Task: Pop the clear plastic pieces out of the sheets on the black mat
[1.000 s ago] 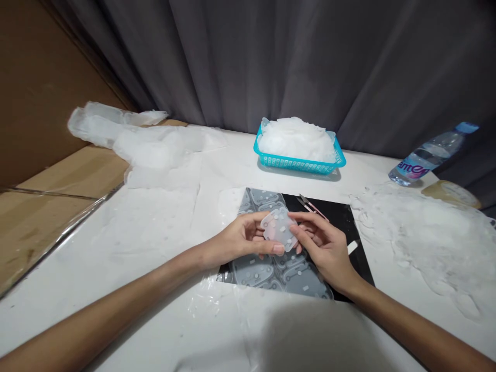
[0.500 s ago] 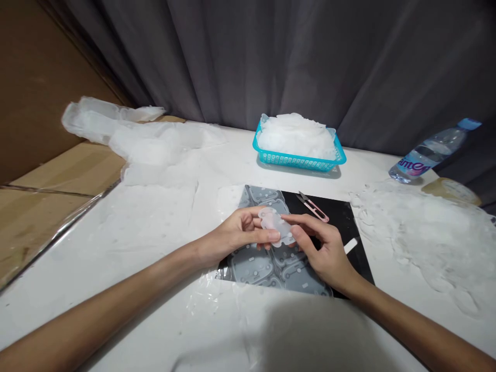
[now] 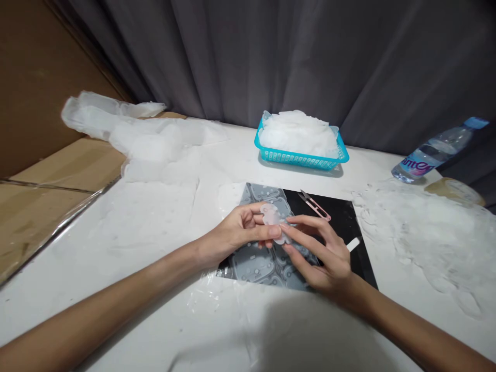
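Note:
My left hand (image 3: 251, 227) pinches a small translucent white plastic piece (image 3: 272, 214) with a wavy edge, thumb on top and fingers behind. My right hand (image 3: 321, 253) is at the piece's right side, fingers spread. Its fingertips touch or nearly touch the lower right edge, and the thumb is just below. Both hands are above a dark mat (image 3: 364, 258) and a grey patterned sheet (image 3: 253, 263) with rounded outlines. Pink thread snips (image 3: 320, 209) lie on the mat beyond my right hand. Partly behind that hand is a white pen-like tool (image 3: 353, 244).
A blue basket (image 3: 298, 157) heaped with white translucent pieces stands at the back. Clear plastic sheets (image 3: 155, 142) lie at the left by cardboard (image 3: 70, 165). More clear scraps (image 3: 437, 243), a water bottle (image 3: 434, 152) and a tape roll (image 3: 455, 190) are at the right.
My right thumb has come off the piece's face to below its edge, and the right fingers have spread and reached further left. The left hand keeps its pinch. The view has shifted slightly.

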A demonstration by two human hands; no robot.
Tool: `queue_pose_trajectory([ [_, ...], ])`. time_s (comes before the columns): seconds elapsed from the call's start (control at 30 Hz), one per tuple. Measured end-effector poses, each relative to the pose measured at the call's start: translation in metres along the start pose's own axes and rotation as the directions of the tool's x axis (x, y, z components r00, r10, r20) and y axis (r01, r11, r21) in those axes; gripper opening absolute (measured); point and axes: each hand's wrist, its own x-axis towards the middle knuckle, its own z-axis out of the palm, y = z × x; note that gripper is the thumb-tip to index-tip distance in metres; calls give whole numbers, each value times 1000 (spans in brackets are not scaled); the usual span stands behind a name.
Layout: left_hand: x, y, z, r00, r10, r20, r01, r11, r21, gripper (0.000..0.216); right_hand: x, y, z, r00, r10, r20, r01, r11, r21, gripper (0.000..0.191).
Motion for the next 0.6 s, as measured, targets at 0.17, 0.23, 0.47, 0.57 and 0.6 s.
queue_pose_trajectory([
  [0.17, -1, 1, 1, 1000, 0, -3, 0, 1000, 1, 29, -1, 1, 0, 1000, -20, -19, 20, 1000, 16, 58],
  [0.23, -1, 2, 1, 1000, 2, 3, -2, 1000, 7, 29, -1, 1, 0, 999, -31, -23, 31, 999, 8, 59],
  [0.47, 0, -1, -2, 1000, -15, 12, 15, 1000, 3, 26, -1, 0, 0, 998, -31, -46, 30, 1000, -7, 60],
  [0.57, 0, -1, -3, 1000, -7, 12, 7, 1000, 4, 26, -1, 1, 0, 998, -45, -48, 45, 999, 0, 62],
  [0.6, 0, -1, -3, 1000, -7, 11, 7, 1000, 6, 26, -2, 1, 0, 998, -47, -48, 47, 999, -2, 62],
])
